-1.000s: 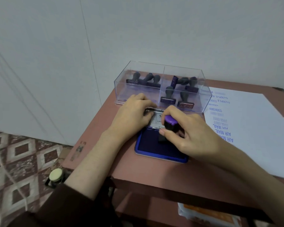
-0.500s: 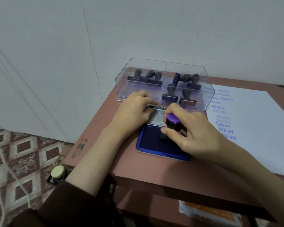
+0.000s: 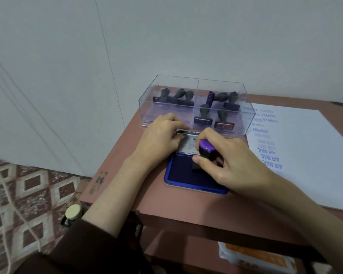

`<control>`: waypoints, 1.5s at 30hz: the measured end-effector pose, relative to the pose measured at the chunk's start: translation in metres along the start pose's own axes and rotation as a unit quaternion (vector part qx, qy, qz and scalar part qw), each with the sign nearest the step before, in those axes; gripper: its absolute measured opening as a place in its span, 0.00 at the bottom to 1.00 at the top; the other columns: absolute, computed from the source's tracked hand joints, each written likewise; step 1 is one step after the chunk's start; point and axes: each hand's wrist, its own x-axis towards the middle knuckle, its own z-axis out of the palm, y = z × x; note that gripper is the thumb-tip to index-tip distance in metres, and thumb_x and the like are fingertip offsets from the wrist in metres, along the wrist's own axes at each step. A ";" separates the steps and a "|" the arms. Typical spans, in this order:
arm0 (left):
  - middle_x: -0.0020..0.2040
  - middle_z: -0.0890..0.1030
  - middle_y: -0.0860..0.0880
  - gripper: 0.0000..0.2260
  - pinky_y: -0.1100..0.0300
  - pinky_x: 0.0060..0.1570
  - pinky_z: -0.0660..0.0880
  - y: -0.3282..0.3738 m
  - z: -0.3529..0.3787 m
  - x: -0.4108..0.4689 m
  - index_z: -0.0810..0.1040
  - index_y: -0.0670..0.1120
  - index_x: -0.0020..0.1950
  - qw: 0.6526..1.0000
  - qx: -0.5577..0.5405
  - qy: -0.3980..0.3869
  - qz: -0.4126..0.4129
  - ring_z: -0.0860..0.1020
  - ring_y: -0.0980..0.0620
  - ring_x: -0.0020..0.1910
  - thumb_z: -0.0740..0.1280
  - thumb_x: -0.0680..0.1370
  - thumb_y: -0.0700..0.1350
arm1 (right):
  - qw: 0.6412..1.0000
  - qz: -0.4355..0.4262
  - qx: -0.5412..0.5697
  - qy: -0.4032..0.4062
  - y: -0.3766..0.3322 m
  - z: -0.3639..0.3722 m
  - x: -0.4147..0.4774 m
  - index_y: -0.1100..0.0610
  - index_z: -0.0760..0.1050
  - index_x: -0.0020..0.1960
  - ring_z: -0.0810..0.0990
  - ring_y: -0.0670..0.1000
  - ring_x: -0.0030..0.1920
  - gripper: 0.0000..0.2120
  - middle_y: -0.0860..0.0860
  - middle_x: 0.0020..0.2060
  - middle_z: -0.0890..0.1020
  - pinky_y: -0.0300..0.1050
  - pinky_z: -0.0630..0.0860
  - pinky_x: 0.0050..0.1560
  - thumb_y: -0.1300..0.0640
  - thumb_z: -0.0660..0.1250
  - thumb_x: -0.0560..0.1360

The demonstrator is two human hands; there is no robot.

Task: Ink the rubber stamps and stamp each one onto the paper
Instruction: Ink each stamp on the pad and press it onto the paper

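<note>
My right hand (image 3: 232, 163) grips a rubber stamp (image 3: 205, 150) with a purple knob top, its base pressed down on the dark blue ink pad (image 3: 180, 171). The pad's open lid (image 3: 188, 142) stands behind it, and my left hand (image 3: 160, 135) holds the lid's upper left edge with curled fingers. A white sheet of paper (image 3: 309, 155) lies to the right, with several blue prints such as AIR MAIL and AMENDED along its left side.
A clear plastic box (image 3: 151, 99) with two compartments stands behind the pad and holds several more stamps. The small reddish table (image 3: 186, 206) sits in a wall corner. A shelf below holds an orange-and-white packet (image 3: 255, 258). A cream-capped bottle (image 3: 72, 212) stands on the patterned floor.
Both hands stay on the lid and the stamp, which remains on the pad. Only the camera view has shifted slightly.
</note>
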 end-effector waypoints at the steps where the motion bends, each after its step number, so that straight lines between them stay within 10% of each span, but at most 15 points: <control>1: 0.52 0.77 0.48 0.12 0.58 0.51 0.69 0.001 -0.001 0.000 0.80 0.47 0.58 1.000 0.002 -0.003 0.000 0.73 0.48 0.51 0.65 0.75 0.40 | 1.000 0.008 0.013 0.006 0.000 0.000 0.000 0.51 0.66 0.45 0.70 0.46 0.28 0.10 0.46 0.25 0.71 0.31 0.64 0.29 0.57 0.68 0.74; 10: 0.55 0.78 0.48 0.12 0.54 0.53 0.70 0.024 -0.008 0.003 0.79 0.47 0.59 0.998 0.056 -0.027 0.021 0.74 0.47 0.56 0.63 0.77 0.44 | 0.963 0.104 0.228 0.098 0.021 -0.026 -0.001 0.51 0.73 0.44 0.74 0.47 0.36 0.07 0.44 0.34 0.76 0.42 0.72 0.40 0.52 0.70 0.69; 15: 0.53 0.79 0.51 0.15 0.50 0.52 0.74 0.078 0.005 0.016 0.78 0.50 0.59 0.990 0.005 -0.049 0.133 0.75 0.50 0.55 0.61 0.76 0.52 | 0.943 0.149 0.218 0.202 0.070 -0.083 -0.004 0.51 0.75 0.45 0.74 0.42 0.29 0.07 0.43 0.30 0.76 0.30 0.69 0.32 0.61 0.71 0.72; 20: 0.68 0.70 0.55 0.22 0.54 0.63 0.70 0.117 0.037 0.030 0.72 0.54 0.66 0.967 -0.021 -0.153 0.203 0.67 0.58 0.67 0.59 0.76 0.62 | 0.928 0.215 0.142 0.269 0.139 -0.113 0.001 0.48 0.74 0.50 0.77 0.48 0.36 0.09 0.46 0.35 0.77 0.39 0.69 0.39 0.57 0.70 0.72; 24: 0.76 0.55 0.57 0.31 0.61 0.70 0.57 0.120 0.049 0.037 0.59 0.57 0.73 0.949 0.035 -0.239 0.201 0.54 0.60 0.73 0.58 0.73 0.67 | 0.933 0.239 0.064 0.262 0.171 -0.115 0.009 0.55 0.73 0.49 0.76 0.49 0.38 0.08 0.47 0.36 0.76 0.37 0.70 0.43 0.58 0.70 0.72; 45: 0.77 0.52 0.57 0.33 0.66 0.71 0.47 0.117 0.059 0.039 0.56 0.57 0.75 0.944 0.031 -0.250 0.213 0.48 0.60 0.74 0.58 0.72 0.68 | 0.972 0.193 -0.049 0.127 0.176 -0.102 0.015 0.53 0.70 0.43 0.71 0.40 0.30 0.07 0.45 0.30 0.74 0.30 0.66 0.32 0.55 0.69 0.73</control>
